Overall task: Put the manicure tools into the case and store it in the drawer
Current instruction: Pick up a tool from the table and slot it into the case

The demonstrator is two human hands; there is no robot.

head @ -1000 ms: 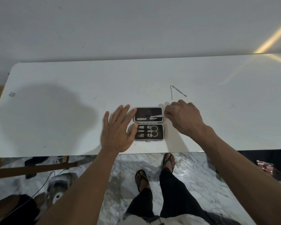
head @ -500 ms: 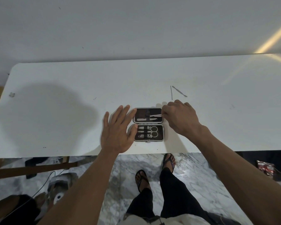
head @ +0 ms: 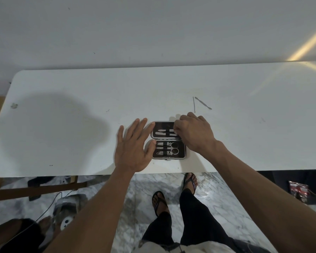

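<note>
A small black manicure case [head: 169,157] lies open on the white table [head: 80,125] near its front edge. Its near half holds scissors, clippers and other tools under straps. Its far half holds a flat metal tool [head: 162,132]. My left hand [head: 135,148] rests flat with spread fingers against the case's left side. My right hand [head: 193,133] is over the far half's right end, fingertips pinched on a thin metal tool that lies in that half. Two thin metal tools [head: 202,103] lie loose on the table beyond my right hand.
A wall rises behind the table. Below the front edge I see marble floor, my legs and sandalled feet [head: 160,201], a wooden bar [head: 35,190], a small device with a cable [head: 66,210] at the left, and a red packet [head: 298,190] at the right.
My right hand has slid left and slightly away over the case's far half, pushing the thin tool further into it. My left hand has stayed in place.
</note>
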